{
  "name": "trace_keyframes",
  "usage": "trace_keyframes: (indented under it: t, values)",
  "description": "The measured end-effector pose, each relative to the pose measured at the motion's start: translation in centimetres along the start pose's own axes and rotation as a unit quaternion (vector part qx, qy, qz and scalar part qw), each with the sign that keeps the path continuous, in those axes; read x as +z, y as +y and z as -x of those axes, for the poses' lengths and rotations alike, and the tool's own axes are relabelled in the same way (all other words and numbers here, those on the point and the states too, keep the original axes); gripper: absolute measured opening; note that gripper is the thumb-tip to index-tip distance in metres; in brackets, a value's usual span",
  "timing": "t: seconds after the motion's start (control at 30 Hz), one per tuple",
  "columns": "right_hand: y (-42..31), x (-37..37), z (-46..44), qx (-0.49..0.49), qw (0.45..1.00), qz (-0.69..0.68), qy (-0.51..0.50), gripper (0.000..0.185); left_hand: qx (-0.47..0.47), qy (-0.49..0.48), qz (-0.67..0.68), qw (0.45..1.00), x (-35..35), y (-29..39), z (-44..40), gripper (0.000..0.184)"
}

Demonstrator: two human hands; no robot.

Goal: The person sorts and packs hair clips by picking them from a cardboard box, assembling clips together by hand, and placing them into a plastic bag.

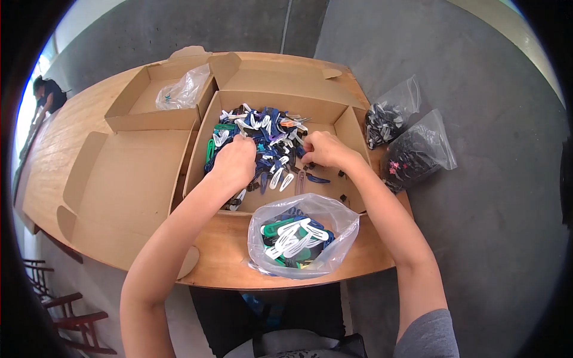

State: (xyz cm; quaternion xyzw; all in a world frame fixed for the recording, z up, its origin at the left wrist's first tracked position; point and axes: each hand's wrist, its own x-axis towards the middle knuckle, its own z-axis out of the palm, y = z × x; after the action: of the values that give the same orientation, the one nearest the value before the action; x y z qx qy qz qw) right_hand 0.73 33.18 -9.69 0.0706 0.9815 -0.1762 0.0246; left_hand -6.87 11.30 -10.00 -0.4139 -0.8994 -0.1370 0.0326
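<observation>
A pile of snap hair clips (277, 146) in white, blue, black and green lies in an open cardboard box (334, 194). My left hand (236, 160) reaches into the left side of the pile, fingers curled down and closed; what they grip, if anything, is hidden. At the pile's right edge, my right hand (324, 149) has its fingers pinched together near some dark clips, and I cannot make out what is in them. In front of the box stands an open clear plastic bag (343, 238) holding white, green and blue snap clips (295, 238).
Two clear bags, one of black and grey clips (384, 125) and one of dark pieces (412, 158), stand right of the box. A second cardboard box (134, 122) holds a plastic bag (185, 88). A person (51, 95) is far left; red stools (83, 322) stand below.
</observation>
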Motion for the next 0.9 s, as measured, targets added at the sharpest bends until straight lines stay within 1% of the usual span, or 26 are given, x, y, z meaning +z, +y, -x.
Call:
trace_keyframes:
  t: [0.03, 0.07, 0.1, 0.13, 0.2, 0.23, 0.3, 0.33, 0.37, 0.4, 0.43, 0.47, 0.5, 0.53, 0.57, 0.63, 0.7, 0.73, 0.77, 0.8, 0.83, 0.87, 0.9]
  values:
    - [-0.3, -0.4, 0.3, -0.002, 1.0, 0.001, 0.002, 0.024, -0.009, -0.005, 0.024, 1.0, -0.3, 0.1, 0.2, 0.026]
    - [-0.8, -0.9, 0.7, 0.012, 1.0, 0.006, 0.005, 0.019, -0.011, -0.003, 0.023, 1.0, -0.3, -0.1, 0.2, 0.026]
    - [-1.2, -1.1, 0.9, 0.026, 1.0, 0.01, 0.006, 0.015, -0.012, 0.004, 0.041, 0.999, -0.1, -0.5, 0.1, 0.023]
    - [-1.1, -0.9, 1.0, 0.023, 1.0, 0.009, 0.006, 0.015, -0.013, 0.01, 0.059, 0.998, 0.2, -0.8, 0.2, 0.02]
    - [-0.6, -0.7, 0.9, -0.007, 0.997, -0.034, 0.074, 0.016, -0.011, 0.021, 0.065, 0.998, 0.6, -1.0, 0.1, 0.017]
    - [-0.4, -0.8, 0.7, -0.011, 0.996, -0.034, 0.078, 0.016, -0.006, 0.031, 0.073, 0.997, 0.7, -1.2, 0.0, 0.015]
    - [0.0, -0.9, 0.5, -0.045, 0.989, -0.093, 0.107, 0.016, -0.009, 0.039, 0.075, 0.996, 1.1, -1.4, -0.2, 0.013]
    - [-0.1, -1.0, 0.6, -0.046, 0.989, -0.092, 0.109, 0.016, -0.013, 0.046, 0.081, 0.996, 1.2, -1.5, -0.2, 0.012]
    - [-0.3, -1.2, 0.8, -0.051, 0.982, -0.146, 0.112, 0.016, 0.002, 0.079, 0.085, 0.993, 1.3, -1.5, -0.2, 0.011]
    - [-0.5, -1.4, 0.8, -0.058, 0.972, -0.2, 0.114, 0.016, 0.001, 0.082, 0.085, 0.993, 1.2, -1.6, -0.3, 0.011]
    - [-0.6, -1.5, 0.8, -0.06, 0.972, -0.198, 0.114, 0.016, -0.016, 0.068, 0.158, 0.985, 0.2, -1.3, -0.2, 0.011]
    - [-0.6, -1.4, 0.7, -0.054, 0.965, -0.237, 0.101, 0.015, -0.032, 0.052, 0.23, 0.971, -0.8, -0.9, 0.0, 0.01]
    - [-0.6, -1.4, 0.6, -0.046, 0.956, -0.275, 0.087, 0.015, -0.032, 0.053, 0.23, 0.971, -1.8, -0.5, 0.5, 0.01]
    - [-0.6, -1.6, 0.6, -0.046, 0.956, -0.274, 0.089, 0.015, -0.041, 0.063, 0.368, 0.927, -3.1, 0.0, 1.1, 0.009]
    - [-0.7, -1.6, 0.7, -0.046, 0.95, -0.296, 0.088, 0.014, -0.049, 0.07, 0.498, 0.863, -4.4, 0.6, 1.9, 0.007]
    - [-1.1, -1.7, 1.0, -0.044, 0.941, -0.323, 0.087, 0.013, 0.028, 0.059, 0.557, 0.828, -7.8, 2.7, 4.8, 0.007]
    - [-1.6, -2.0, 1.1, -0.029, 0.931, -0.356, 0.073, 0.011, 0.095, 0.07, 0.544, 0.83, -9.0, 4.2, 7.3, 0.007]
    - [-1.6, -2.0, 1.0, -0.033, 0.931, -0.358, 0.07, 0.011, 0.092, 0.072, 0.542, 0.832, -9.6, 4.4, 8.0, 0.007]
    - [-1.4, -1.9, 1.0, -0.04, 0.934, -0.349, 0.057, 0.01, 0.186, 0.064, 0.442, 0.875, -10.2, 4.5, 8.7, 0.007]
    - [-1.4, -1.9, 0.9, -0.046, 0.938, -0.34, 0.045, 0.01, 0.277, 0.052, 0.333, 0.9, -10.8, 4.6, 9.1, 0.007]
    - [-1.4, -1.9, 0.9, -0.049, 0.928, -0.367, 0.034, 0.011, 0.257, 0.054, 0.324, 0.909, -11.3, 4.9, 9.5, 0.002]
    - [-1.5, -2.1, 1.1, -0.047, 0.929, -0.366, 0.034, 0.011, 0.257, 0.053, 0.326, 0.908, -11.2, 5.0, 9.3, 0.002]
    - [-1.6, -2.4, 1.3, -0.063, 0.912, -0.405, 0.018, 0.011, 0.187, 0.066, 0.365, 0.909, -11.0, 4.9, 8.9, 0.004]
